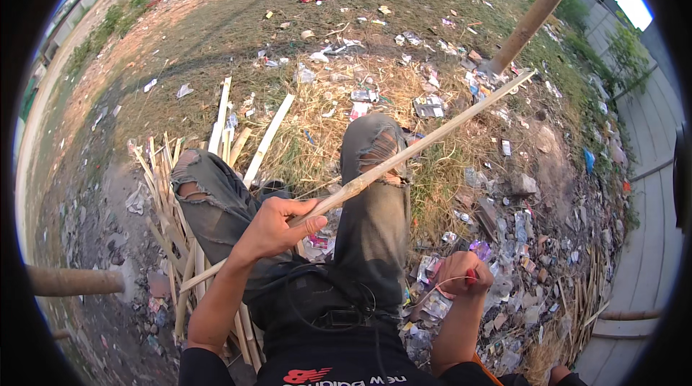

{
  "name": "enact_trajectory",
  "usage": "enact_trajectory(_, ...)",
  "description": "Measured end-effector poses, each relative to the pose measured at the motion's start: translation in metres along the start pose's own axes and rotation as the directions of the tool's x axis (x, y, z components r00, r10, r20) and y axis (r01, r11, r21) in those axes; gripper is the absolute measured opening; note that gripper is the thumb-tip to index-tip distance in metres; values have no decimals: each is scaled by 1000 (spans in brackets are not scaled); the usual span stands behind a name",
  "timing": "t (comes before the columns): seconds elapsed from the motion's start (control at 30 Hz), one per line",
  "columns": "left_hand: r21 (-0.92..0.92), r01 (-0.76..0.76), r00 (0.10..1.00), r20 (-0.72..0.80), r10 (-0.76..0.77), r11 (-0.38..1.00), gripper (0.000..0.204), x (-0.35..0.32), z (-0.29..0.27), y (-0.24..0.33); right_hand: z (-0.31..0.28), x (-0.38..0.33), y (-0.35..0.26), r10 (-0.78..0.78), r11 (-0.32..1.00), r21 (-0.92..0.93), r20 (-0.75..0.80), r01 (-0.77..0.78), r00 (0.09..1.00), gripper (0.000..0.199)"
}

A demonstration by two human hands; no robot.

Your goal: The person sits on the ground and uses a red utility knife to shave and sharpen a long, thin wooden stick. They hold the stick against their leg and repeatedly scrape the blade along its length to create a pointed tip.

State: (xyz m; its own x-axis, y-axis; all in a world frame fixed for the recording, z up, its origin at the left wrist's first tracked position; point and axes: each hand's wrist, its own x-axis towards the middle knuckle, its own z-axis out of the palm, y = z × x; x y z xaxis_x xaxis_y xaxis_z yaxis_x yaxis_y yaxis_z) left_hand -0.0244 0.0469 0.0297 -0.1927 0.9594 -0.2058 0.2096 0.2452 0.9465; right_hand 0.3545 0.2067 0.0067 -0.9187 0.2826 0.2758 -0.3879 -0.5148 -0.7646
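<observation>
Littered dry-grass ground — one long bamboo strip [404, 157] gripped in left hand [277, 226], fingers curled; right hand [463, 274] fisted round one red-handled tool [471, 276].

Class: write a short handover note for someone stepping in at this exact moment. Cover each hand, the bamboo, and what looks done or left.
Left hand: holds the long bamboo strip, which lies across the right knee.
Right hand: closed on a red-handled tool; its blade is hidden.
Split strips are piled on the ground by the left leg.
Done: that pile appears finished.
Left: seemingly the strip in hand.
</observation>
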Motion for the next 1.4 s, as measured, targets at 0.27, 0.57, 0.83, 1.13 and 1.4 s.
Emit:
enact_trajectory(0.27,76,-73,994,-79,79,994,47,-12,-5,-1,-33,-30,-40,-702,164,-576,-639,-800,316,36)
enact_trajectory(0.57,110,-7,988,154,-10,994,51,-1,21,-2,14,43,22,-347,361,-690,-724,-627,596,41)
enact_trajectory(0.83,150,4,986,162,-29,989,55,1,29,-5,33,86,41,-414,289,-747,-661,-598,626,43)
enact_trajectory(1.13,223,61,976,191,-105,973,63,2,28,13,40,100,44,-330,187,-694,-711,-695,621,46)
enact_trajectory(1.4,169,-77,992,113,58,983,51,3,33,-4,38,105,47,-321,154,-715,-689,-682,649,44)
